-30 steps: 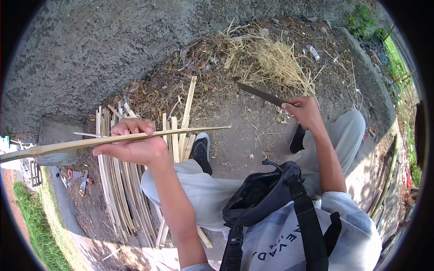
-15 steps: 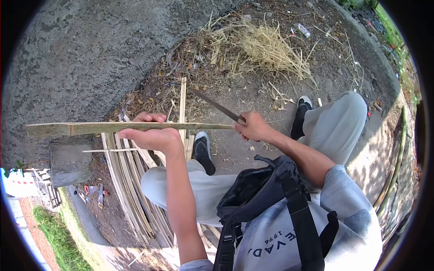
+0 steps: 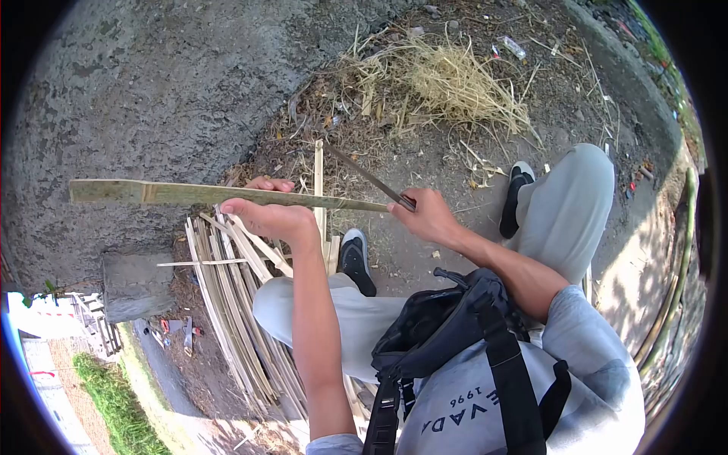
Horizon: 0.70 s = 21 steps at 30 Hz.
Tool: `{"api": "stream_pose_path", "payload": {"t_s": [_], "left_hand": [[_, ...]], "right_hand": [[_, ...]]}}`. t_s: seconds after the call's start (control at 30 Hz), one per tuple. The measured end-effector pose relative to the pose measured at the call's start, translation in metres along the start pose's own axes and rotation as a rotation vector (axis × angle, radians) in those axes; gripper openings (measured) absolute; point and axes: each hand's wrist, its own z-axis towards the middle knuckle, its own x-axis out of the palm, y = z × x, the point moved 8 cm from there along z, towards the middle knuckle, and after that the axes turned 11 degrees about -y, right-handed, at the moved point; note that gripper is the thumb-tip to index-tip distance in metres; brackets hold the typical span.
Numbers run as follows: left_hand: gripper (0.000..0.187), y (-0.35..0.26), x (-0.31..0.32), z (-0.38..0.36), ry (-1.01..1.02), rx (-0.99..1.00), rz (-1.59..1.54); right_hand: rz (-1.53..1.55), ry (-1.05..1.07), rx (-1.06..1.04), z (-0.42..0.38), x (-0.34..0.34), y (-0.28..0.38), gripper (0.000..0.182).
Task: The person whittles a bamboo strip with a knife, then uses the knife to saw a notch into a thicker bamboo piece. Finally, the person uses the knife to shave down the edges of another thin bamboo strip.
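Observation:
A long split bamboo strip [image 3: 182, 194] runs across the view, its pale green face showing and a node near its left end. My left hand [image 3: 274, 218] is closed around the strip's middle, palm up, with the thumb on the near side and fingers behind. In my right hand [image 3: 428, 214] is a long knife [image 3: 368, 176], its dark narrow blade pointing up and to the left. The right thumb lies at the strip's right tip, close beside the base of the blade. An upright pale strip [image 3: 319, 178] stands behind the bamboo.
Many split strips [image 3: 235, 318] lie in a bundle left of my left leg. Beyond my feet is a heap of thin shavings [image 3: 462, 87]. A concrete block [image 3: 138, 284] and scattered tools [image 3: 187, 336] are at left. Long poles [image 3: 671, 292] lie at right.
The bamboo strip has tilted, its left end now higher and its broad face turned more toward me. Both hands keep their hold. The whole view has shifted slightly.

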Motion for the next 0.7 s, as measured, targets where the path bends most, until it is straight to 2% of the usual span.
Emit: {"api": "stream_pose_path", "payload": {"t_s": [0.1,0.13,0.23,0.27,0.37,0.47,0.57,0.63,0.7], "left_hand": [[0.071,0.017,0.010,0.002,0.118,0.038,0.201],[0.065,0.017,0.010,0.007,0.136,0.037,0.216],[0.059,0.003,0.018,0.011,0.291,0.175,0.312],[0.054,0.001,0.019,0.011,0.353,0.163,0.321],[0.054,0.001,0.018,0.017,0.385,0.170,0.277],[0.050,-0.002,0.016,0.013,0.401,0.095,0.234],[0.045,-0.017,0.020,0.009,0.516,0.251,0.309],[0.040,-0.016,0.017,0.016,0.549,0.270,0.273],[0.036,-0.015,0.012,0.018,0.557,0.206,0.211]], "right_hand": [[0.012,-0.025,-0.004,0.003,-0.004,0.005,0.038],[0.012,-0.027,0.003,0.003,-0.005,0.008,0.038],[0.035,-0.026,0.013,0.005,-0.006,0.014,0.038],[0.044,-0.021,0.015,0.005,-0.004,0.015,0.038],[0.042,-0.034,-0.073,0.005,0.002,0.020,0.037],[0.043,0.041,-0.081,-0.002,0.006,0.029,0.037],[0.070,0.060,-0.116,-0.008,0.009,0.035,0.036],[0.028,0.068,-0.169,-0.011,0.010,0.039,0.035],[0.025,0.086,-0.216,-0.016,0.008,0.048,0.035]]}}
